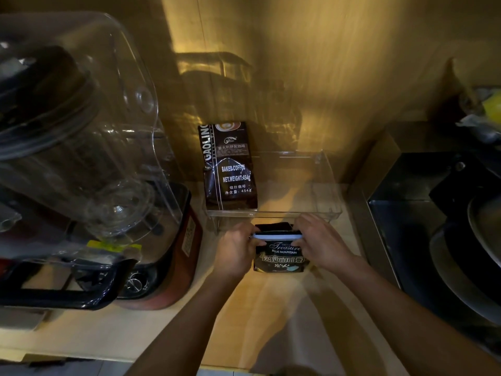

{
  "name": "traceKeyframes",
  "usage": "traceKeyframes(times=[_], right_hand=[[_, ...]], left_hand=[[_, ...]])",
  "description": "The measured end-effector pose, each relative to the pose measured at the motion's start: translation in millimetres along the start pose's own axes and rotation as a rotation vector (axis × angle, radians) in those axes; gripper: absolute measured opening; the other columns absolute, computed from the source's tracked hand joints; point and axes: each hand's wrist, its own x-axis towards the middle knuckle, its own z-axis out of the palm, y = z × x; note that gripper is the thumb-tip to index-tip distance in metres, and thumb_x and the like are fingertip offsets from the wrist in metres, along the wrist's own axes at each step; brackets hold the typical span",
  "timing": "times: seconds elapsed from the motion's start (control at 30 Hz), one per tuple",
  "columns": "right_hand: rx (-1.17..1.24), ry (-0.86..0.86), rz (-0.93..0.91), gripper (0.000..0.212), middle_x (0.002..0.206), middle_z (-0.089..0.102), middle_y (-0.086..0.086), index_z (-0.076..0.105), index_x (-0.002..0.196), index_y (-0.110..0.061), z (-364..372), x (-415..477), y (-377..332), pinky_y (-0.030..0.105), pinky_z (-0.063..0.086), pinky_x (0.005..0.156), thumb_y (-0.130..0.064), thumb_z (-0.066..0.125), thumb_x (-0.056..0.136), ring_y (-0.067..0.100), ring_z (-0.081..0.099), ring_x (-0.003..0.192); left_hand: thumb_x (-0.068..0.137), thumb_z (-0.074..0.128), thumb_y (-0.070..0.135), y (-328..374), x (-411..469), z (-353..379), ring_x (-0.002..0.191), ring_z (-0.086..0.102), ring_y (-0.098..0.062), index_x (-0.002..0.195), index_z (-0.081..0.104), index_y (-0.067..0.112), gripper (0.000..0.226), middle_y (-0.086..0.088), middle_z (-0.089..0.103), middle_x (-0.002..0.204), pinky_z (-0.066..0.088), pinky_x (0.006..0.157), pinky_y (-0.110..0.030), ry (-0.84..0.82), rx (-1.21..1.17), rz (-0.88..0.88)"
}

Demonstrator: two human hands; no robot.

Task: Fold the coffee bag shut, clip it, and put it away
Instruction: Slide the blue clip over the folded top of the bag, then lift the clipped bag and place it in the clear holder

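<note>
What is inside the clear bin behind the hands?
One tall dark coffee bag stands at the left end of the clear bin; the rest looks bare. Its front lip hides the floor nearest the hands.

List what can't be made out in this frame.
- Head view: whether the clip is fully shut; both hands cover its ends.
- Bag top fold: hidden behind the clip.
- Left hand and right hand fingertips: tucked against the bag.
- Right-side sink contents: dark, cut by the edge.
</note>
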Motion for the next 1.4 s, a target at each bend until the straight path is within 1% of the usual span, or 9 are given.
traceKeyframes(times=[0.27, 0.43, 0.57, 0.67, 0.83, 0.97, 1.07, 1.23, 1.4], right_hand=[[0.014, 0.112, 0.008, 0.026, 0.103, 0.059, 0.005, 0.056, 0.101, -0.012, 8, -5, 2, 0.025, 0.03, 0.084, -0.017, 0.065, 0.077, 0.021, 0.049, 0.099], [0.388, 0.201, 0.389, 0.065, 0.127, 0.043, -0.001, 0.039, 0.124, -0.024, 15, -23, 14, 0.038, 0.035, 0.096, -0.028, 0.074, 0.069, 0.018, 0.034, 0.116], [0.876, 0.37, 0.609, 0.054, 0.104, 0.052, -0.006, 0.044, 0.117, -0.014, 22, -38, 12, 0.008, 0.044, 0.068, -0.011, 0.073, 0.072, -0.002, 0.053, 0.089], [0.938, 0.316, 0.661, 0.031, 0.087, 0.057, -0.005, 0.053, 0.103, -0.01, 31, -45, 13, 0.01, 0.044, 0.058, -0.009, 0.068, 0.077, 0.005, 0.055, 0.078], [0.949, 0.227, 0.592, 0.005, 0.077, 0.058, 0.004, 0.058, 0.082, -0.007, 31, -37, 9, 0.004, 0.04, 0.053, -0.004, 0.062, 0.081, 0.01, 0.052, 0.07], [0.926, 0.267, 0.547, 0.028, 0.065, 0.051, 0.0, 0.048, 0.062, -0.017, 23, -31, 6, 0.014, 0.039, 0.054, 0.001, 0.057, 0.081, 0.014, 0.046, 0.063], [0.904, 0.31, 0.469, 0.034, 0.062, 0.047, -0.001, 0.046, 0.058, -0.021, 7, -34, 2, 0.028, 0.035, 0.058, 0.002, 0.059, 0.079, 0.015, 0.044, 0.062], [0.867, 0.412, 0.309, 0.034, 0.061, 0.05, -0.006, 0.049, 0.058, -0.025, -52, -26, -7, 0.016, 0.038, 0.056, 0.0, 0.062, 0.077, -0.001, 0.045, 0.055], [0.861, 0.497, 0.207, 0.014, 0.071, 0.057, 0.001, 0.055, 0.069, -0.013, -110, 2, -11, 0.032, 0.045, 0.064, -0.007, 0.059, 0.081, 0.015, 0.054, 0.07]], left_hand=[[0.073, 0.071, 0.01, -7, -13, 24, 0.089, 0.059, -0.016, 0.107, 0.055, 0.013, 0.038, -0.001, 0.057, 0.101, 0.046, 0.072, -0.02, 0.213, -0.356, -0.209], [0.067, 0.077, 0.012, -16, -11, 32, 0.084, 0.056, -0.01, 0.102, 0.047, 0.017, 0.047, 0.002, 0.056, 0.092, 0.052, 0.068, -0.021, 0.165, -0.608, -0.442], [0.067, 0.077, 0.011, -23, -11, 38, 0.076, 0.057, -0.012, 0.083, 0.054, 0.016, 0.028, 0.003, 0.059, 0.079, 0.048, 0.06, -0.022, 0.154, -0.619, -0.458], [0.07, 0.073, 0.007, -25, -11, 43, 0.07, 0.058, -0.01, 0.067, 0.056, 0.02, 0.022, 0.005, 0.061, 0.072, 0.047, 0.056, -0.014, 0.142, -0.604, -0.415], [0.076, 0.064, 0.0, -27, -10, 43, 0.067, 0.057, -0.012, 0.06, 0.058, 0.016, 0.024, -0.002, 0.061, 0.068, 0.045, 0.061, -0.024, 0.084, -0.674, -0.429], [0.075, 0.063, -0.004, -17, -8, 35, 0.057, 0.053, -0.002, 0.056, 0.055, 0.014, 0.028, 0.005, 0.058, 0.06, 0.042, 0.055, -0.013, 0.106, -0.669, -0.398], [0.075, 0.062, -0.005, -3, -6, 20, 0.052, 0.052, 0.004, 0.057, 0.054, 0.014, 0.028, 0.009, 0.059, 0.057, 0.043, 0.053, -0.013, 0.109, -0.707, -0.36], [0.075, 0.066, 0.002, 37, 10, -29, 0.058, 0.052, -0.004, 0.057, 0.057, 0.014, 0.023, 0.007, 0.059, 0.061, 0.043, 0.055, -0.016, 0.109, -0.654, -0.146], [0.074, 0.068, 0.005, 82, 50, -66, 0.062, 0.055, -0.007, 0.056, 0.058, 0.024, 0.029, 0.007, 0.059, 0.062, 0.049, 0.061, -0.026, 0.178, -0.592, 0.026]])
